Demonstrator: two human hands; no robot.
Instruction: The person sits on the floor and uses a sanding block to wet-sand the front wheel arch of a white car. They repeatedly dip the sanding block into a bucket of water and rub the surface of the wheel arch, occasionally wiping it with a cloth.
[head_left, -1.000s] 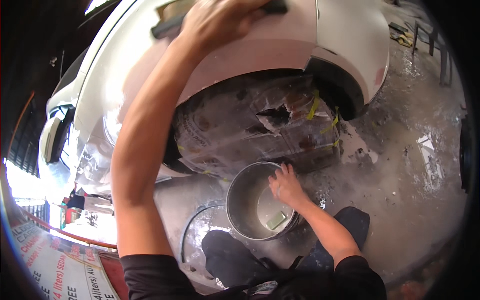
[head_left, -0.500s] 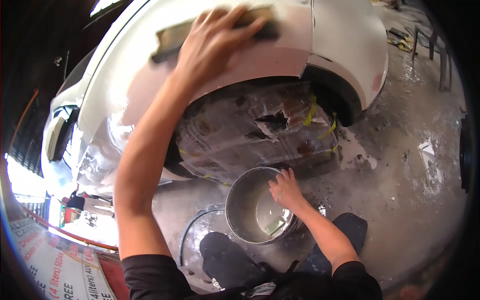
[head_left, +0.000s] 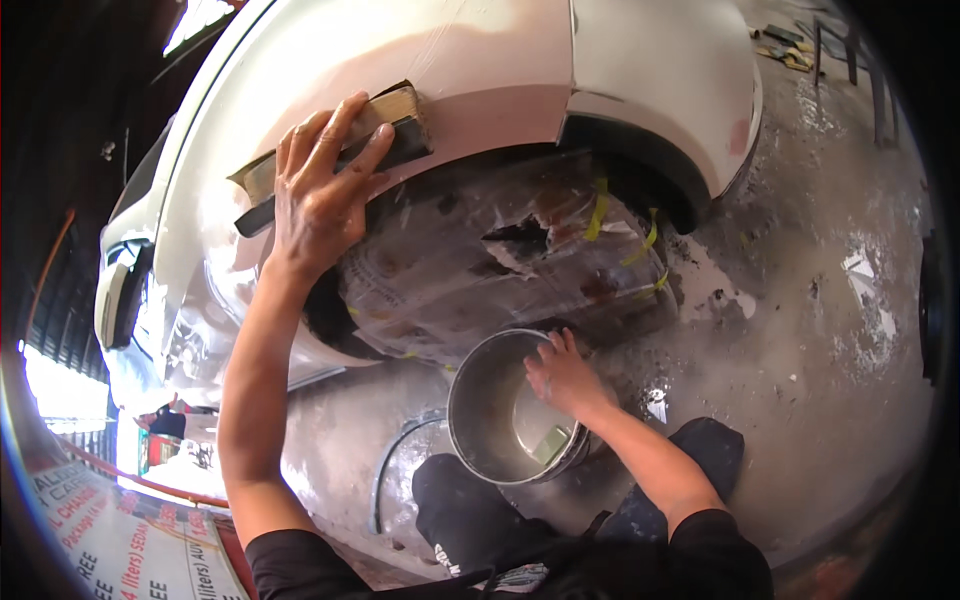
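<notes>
My left hand (head_left: pixel 320 205) is wrapped over a long sanding block (head_left: pixel 408 118) with a tan top and dark base. The block lies against the car's white body panel (head_left: pixel 330 50), on the pinkish patch (head_left: pixel 490 118) above the wheel arch. Lower down, my right hand (head_left: pixel 568 380) hangs over the right side of a grey bucket (head_left: pixel 475 400), its fingers loosely bent and apart, with nothing seen in them. Cloudy liquid and a small green block (head_left: pixel 550 444) show inside the bucket. The block's underside is hidden.
Torn masking paper (head_left: pixel 430 270) with yellow tape (head_left: pixel 598 210) covers the wheel. A hose (head_left: pixel 385 465) curves on the wet floor (head_left: pixel 790 400). A dark chair (head_left: pixel 850 55) stands far right; a printed banner (head_left: pixel 130 540) lies lower left. Another person (head_left: pixel 165 424) is in the left background.
My left hand has swept the sanding block left and downward along the panel. My right hand has shifted slightly left over the bucket.
</notes>
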